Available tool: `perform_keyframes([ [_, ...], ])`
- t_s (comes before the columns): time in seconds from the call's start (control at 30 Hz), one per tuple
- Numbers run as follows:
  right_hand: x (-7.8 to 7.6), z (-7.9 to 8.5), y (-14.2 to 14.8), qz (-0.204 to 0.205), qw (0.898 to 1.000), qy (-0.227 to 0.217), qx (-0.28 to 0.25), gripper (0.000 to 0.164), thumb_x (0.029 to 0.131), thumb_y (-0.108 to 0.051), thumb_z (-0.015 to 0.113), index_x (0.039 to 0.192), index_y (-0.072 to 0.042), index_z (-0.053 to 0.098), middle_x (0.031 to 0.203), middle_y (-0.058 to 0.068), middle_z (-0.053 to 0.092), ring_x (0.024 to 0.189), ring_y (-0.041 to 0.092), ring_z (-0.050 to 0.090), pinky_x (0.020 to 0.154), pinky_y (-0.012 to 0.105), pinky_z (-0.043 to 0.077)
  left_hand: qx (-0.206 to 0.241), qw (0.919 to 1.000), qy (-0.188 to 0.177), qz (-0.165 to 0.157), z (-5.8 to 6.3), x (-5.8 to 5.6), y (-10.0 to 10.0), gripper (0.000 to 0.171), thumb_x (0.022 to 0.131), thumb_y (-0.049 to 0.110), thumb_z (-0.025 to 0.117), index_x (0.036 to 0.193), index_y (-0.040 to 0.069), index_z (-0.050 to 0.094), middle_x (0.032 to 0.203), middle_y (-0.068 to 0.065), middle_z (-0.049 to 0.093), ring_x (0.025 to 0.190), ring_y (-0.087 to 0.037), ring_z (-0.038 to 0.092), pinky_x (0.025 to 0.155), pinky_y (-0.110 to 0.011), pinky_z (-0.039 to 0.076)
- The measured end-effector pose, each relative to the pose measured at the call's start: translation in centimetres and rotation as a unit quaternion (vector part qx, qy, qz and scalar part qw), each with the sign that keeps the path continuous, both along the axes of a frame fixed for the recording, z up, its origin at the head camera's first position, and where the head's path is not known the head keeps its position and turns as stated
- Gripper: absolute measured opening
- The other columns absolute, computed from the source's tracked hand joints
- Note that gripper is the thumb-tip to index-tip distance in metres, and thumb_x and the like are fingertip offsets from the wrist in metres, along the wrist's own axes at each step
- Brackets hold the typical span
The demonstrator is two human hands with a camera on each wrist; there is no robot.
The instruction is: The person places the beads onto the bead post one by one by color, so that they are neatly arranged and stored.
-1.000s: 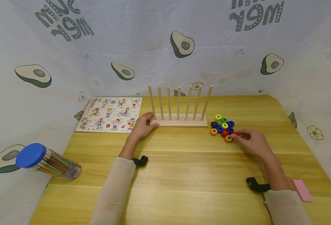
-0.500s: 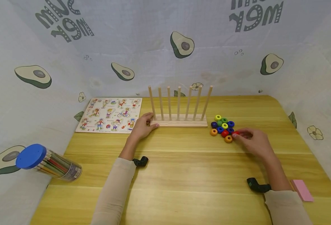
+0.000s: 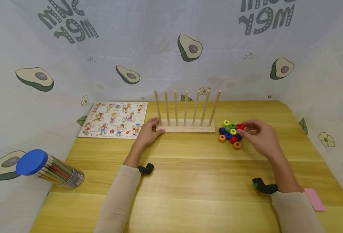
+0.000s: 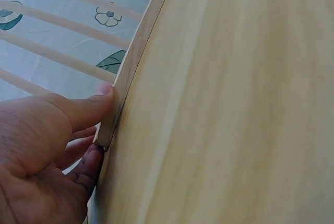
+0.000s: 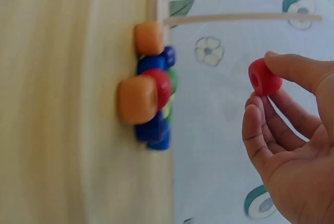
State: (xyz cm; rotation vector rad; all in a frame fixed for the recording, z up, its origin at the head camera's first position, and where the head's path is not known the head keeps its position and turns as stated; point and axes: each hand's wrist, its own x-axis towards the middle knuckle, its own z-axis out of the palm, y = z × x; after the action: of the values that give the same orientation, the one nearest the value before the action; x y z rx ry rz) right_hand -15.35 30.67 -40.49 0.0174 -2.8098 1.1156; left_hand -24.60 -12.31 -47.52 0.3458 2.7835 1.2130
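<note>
My right hand (image 3: 260, 136) pinches a red bead (image 5: 264, 77) between thumb and fingers, lifted clear of the table in the right wrist view. Just left of it lies a cluster of round wooden beads (image 3: 228, 128) in blue, green, yellow, orange and red, each with a hole. A wooden rack (image 3: 186, 128) with several upright bare pegs stands left of the cluster. At the rack's left end, my left hand (image 3: 148, 131) grips the base, thumb on the near side; the left wrist view shows the thumb pressed on the base's edge (image 4: 121, 88).
A picture puzzle board (image 3: 113, 119) lies at the back left. A clear tub of pencils (image 3: 57, 170) with a blue lid stands front left. A pink block (image 3: 314, 199) lies by the right sleeve. A printed cloth (image 3: 159, 48) hangs behind the table.
My right hand has lifted the red bead from the cluster's right side and moved it slightly back and up. My left hand stays on the rack.
</note>
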Motion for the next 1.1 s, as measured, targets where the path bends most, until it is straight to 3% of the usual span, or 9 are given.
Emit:
perform_keyframes([
  [0.23, -1.0, 3.4, -3.5, 0.039, 0.998, 0.029, -0.046, 0.046, 0.098, -0.033, 0.071, 0.135, -0.007, 0.065, 0.123, 0.015, 0.068, 0.093, -0.006, 0.057, 0.080, 0.000, 0.044, 0.013, 0.9999, 0.000, 0.005, 0.0, 0.1, 0.4, 0.067, 0.097, 0.026, 0.073, 0.154, 0.003, 0.046, 0.162, -0.015, 0.042, 0.136, -0.035, 0.056, 0.109, -0.046, 0.051],
  [0.53, -2.6, 7.3, -8.9, 0.095, 0.992, 0.063, -0.046, 0.036, 0.097, -0.030, 0.073, 0.127, -0.011, 0.070, 0.116, 0.010, 0.073, 0.095, 0.014, 0.066, 0.082, 0.014, 0.048, 0.021, 0.9997, 0.004, 0.012, -0.5, 0.2, 0.7, 0.065, 0.098, 0.023, 0.072, 0.153, 0.001, 0.047, 0.162, -0.018, 0.041, 0.140, -0.038, 0.052, 0.109, -0.046, 0.051],
  [0.83, -5.1, 9.1, -13.0, 0.130, 0.985, 0.103, -0.056, 0.034, 0.095, -0.027, 0.075, 0.125, -0.011, 0.072, 0.112, 0.008, 0.072, 0.095, 0.020, 0.064, 0.084, 0.028, 0.050, 0.048, 0.9984, 0.015, 0.026, -1.1, 0.3, 0.9, 0.065, 0.097, 0.021, 0.073, 0.153, -0.001, 0.046, 0.162, -0.018, 0.041, 0.137, -0.037, 0.055, 0.108, -0.045, 0.052],
  [1.0, -6.3, 10.0, -15.2, 0.157, 0.979, 0.117, -0.055, 0.035, 0.095, -0.025, 0.074, 0.128, -0.013, 0.071, 0.111, 0.006, 0.071, 0.098, 0.021, 0.062, 0.086, 0.040, 0.051, 0.045, 0.9984, 0.021, 0.026, -1.2, 0.3, 1.0, 0.066, 0.097, 0.023, 0.074, 0.153, 0.001, 0.047, 0.162, -0.016, 0.042, 0.139, -0.035, 0.054, 0.110, -0.044, 0.051],
  [1.1, -7.0, 10.5, -16.5, 0.168, 0.977, 0.124, -0.042, 0.035, 0.095, -0.025, 0.074, 0.128, -0.014, 0.071, 0.111, 0.005, 0.072, 0.098, 0.022, 0.060, 0.085, 0.041, 0.050, 0.038, 0.9987, 0.023, 0.025, -1.1, 0.4, 1.1, 0.066, 0.097, 0.025, 0.074, 0.152, 0.003, 0.048, 0.161, -0.014, 0.044, 0.141, -0.034, 0.052, 0.112, -0.044, 0.049],
])
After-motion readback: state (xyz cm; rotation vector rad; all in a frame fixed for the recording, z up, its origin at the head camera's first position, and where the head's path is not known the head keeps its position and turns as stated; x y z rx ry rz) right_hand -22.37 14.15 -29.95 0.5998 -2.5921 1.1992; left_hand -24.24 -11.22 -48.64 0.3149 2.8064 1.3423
